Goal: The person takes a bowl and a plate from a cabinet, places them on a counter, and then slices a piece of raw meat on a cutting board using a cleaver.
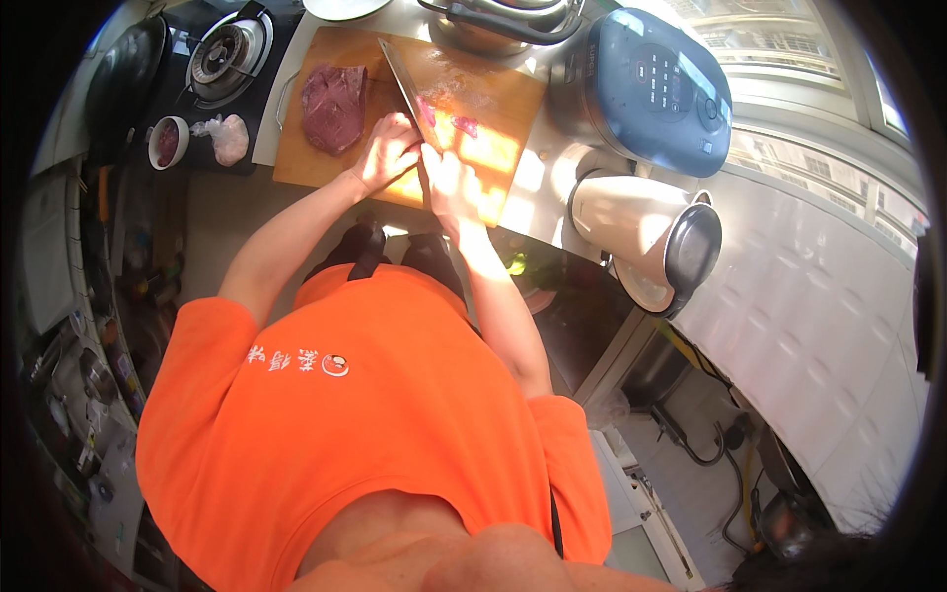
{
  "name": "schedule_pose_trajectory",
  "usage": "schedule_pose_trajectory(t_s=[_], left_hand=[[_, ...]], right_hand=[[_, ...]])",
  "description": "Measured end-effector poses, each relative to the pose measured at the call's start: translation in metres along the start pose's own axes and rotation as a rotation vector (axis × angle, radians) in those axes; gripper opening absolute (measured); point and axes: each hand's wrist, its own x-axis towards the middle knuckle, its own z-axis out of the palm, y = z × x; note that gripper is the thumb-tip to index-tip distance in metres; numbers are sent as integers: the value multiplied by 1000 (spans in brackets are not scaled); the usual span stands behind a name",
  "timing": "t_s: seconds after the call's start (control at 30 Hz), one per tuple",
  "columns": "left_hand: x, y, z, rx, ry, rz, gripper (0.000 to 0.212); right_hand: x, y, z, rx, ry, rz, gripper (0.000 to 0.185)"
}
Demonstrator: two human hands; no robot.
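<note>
A kitchen knife [402, 78] is gripped in my right hand [453, 185] over a wooden cutting board [325, 52], its blade pointing away from me. Close to the blade's left side, my left hand [388, 152] has its fingers bent down; whether a piece of meat is under them is hidden. A large slab of raw red meat [334, 109] lies on the board to the left of that hand. Just right of the blade are a thin meat slice [426, 111] and another small meat piece [465, 126], in bright sunlight.
A gas burner [220, 61], a small white bowl of meat [166, 143] and a knotted plastic bag [229, 139] are on the left. Behind the board stands a metal pot [481, 33]. A blue rice cooker [651, 89] and a cream electric kettle [629, 211] border the right side.
</note>
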Motion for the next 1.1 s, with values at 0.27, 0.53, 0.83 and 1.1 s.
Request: schedule_pose_trajectory(t_s=[0.27,0.53,0.83,1.1], left_hand=[[-3,5,2,25,140,30,16],[-3,9,1,-3,124,29,14],[2,17,-3,36,101,-2,13],[-1,13,-2,20,96,-18,13]], right_hand=[[-62,32,-27,891,-344,813,43],[-70,24,-50,757,-219,596,39],[-84,37,-48,848,-182,585,24],[-94,34,-44,959,-219,889,38]])
